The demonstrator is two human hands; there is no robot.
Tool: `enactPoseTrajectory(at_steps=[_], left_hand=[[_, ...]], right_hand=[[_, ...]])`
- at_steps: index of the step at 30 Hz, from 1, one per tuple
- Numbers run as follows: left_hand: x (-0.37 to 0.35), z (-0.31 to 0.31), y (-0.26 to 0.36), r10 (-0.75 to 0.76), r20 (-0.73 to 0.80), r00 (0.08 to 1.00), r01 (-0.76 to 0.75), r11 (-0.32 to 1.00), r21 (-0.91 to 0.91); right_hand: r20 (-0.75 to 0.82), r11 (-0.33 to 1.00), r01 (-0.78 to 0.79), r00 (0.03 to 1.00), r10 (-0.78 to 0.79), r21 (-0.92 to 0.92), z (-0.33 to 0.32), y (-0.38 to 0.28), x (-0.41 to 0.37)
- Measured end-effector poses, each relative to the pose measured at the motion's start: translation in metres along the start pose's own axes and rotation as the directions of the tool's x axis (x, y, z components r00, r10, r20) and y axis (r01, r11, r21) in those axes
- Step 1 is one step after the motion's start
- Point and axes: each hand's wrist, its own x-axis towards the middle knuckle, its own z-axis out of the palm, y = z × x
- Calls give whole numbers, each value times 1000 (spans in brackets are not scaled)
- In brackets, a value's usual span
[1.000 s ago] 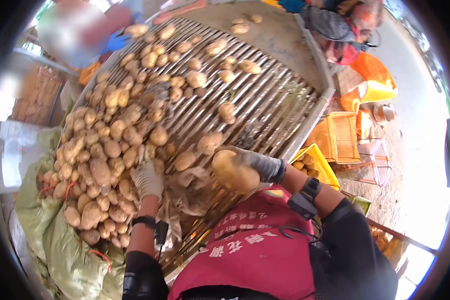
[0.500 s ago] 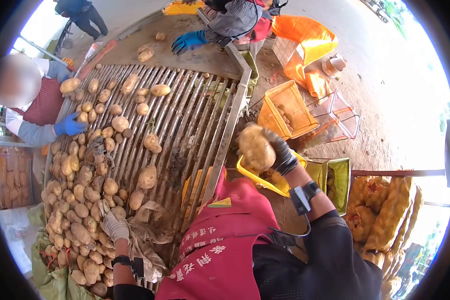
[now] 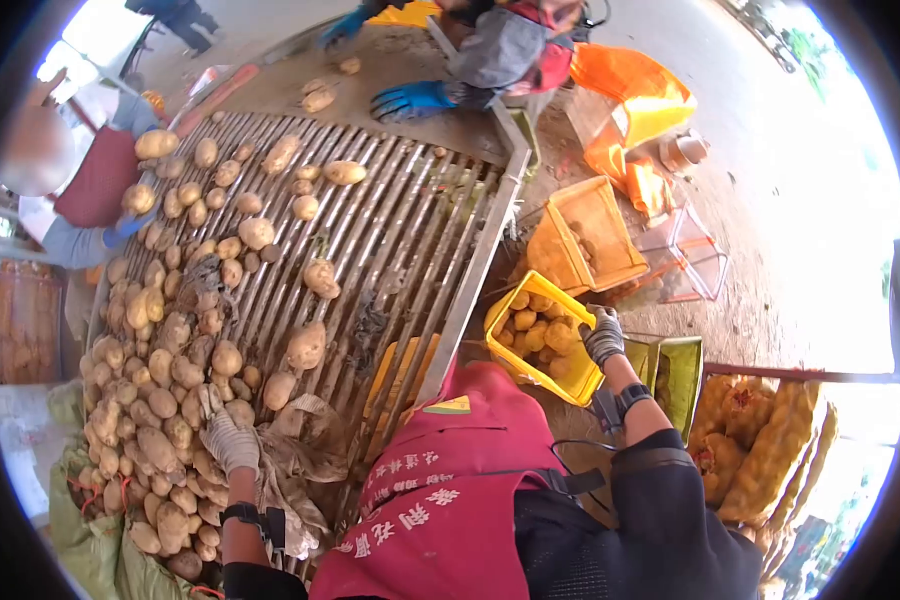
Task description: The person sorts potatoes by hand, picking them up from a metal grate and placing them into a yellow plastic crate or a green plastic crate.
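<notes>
My left hand (image 3: 232, 443), in a striped, dirty glove, rests at the right side of a heap of potatoes (image 3: 155, 445). Its fingers are stretched out among them, beside a crumpled, dirty cloth (image 3: 300, 440). My right hand (image 3: 603, 338), also gloved, is at the right rim of a yellow crate (image 3: 560, 382). No potato shows in it, and its fingers look loosely apart, partly turned from view. Several potatoes (image 3: 538, 325) lie inside the crate. More potatoes (image 3: 306, 345) are spread over the slatted metal rack (image 3: 400, 220) in front of me.
Orange crates (image 3: 595, 230), a clear crate (image 3: 685, 260) and a green crate (image 3: 680, 370) stand right of the rack. Full net sacks (image 3: 760, 430) are at far right. One co-worker's blue glove (image 3: 410, 100) is at the rack's far end; another co-worker (image 3: 105, 180) stands at left.
The large potato has left my right hand, which moved down and right to the crate's rim. My left hand stayed near the heap. The view shifted slightly, and the co-workers' arms moved.
</notes>
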Motion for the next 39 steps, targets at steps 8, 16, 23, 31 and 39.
enactPoseTrajectory(at_steps=[8, 16, 23, 31, 39], left_hand=[[18, -46, 25, -179, 376, 909, 181, 983, 31], [3, -36, 23, -43, -83, 996, 36, 995, -93], [14, -47, 23, -61, 397, 916, 97, 993, -73], [11, -40, 24, -30, 296, 955, 64, 992, -106], [9, -55, 25, -24, 337, 941, 66, 991, -115]], right_hand=[[-118, 760, 382, 918, -379, 526, -20, -161, 32], [370, 626, 743, 526, -766, 239, 6, -346, -45], [382, -5, 991, -55, -922, 131, 62, -421, -81], [293, 83, 983, 31, -956, 166, 78, -424, -78], [283, 304, 881, 207, -936, 363, 89, -405, -22]])
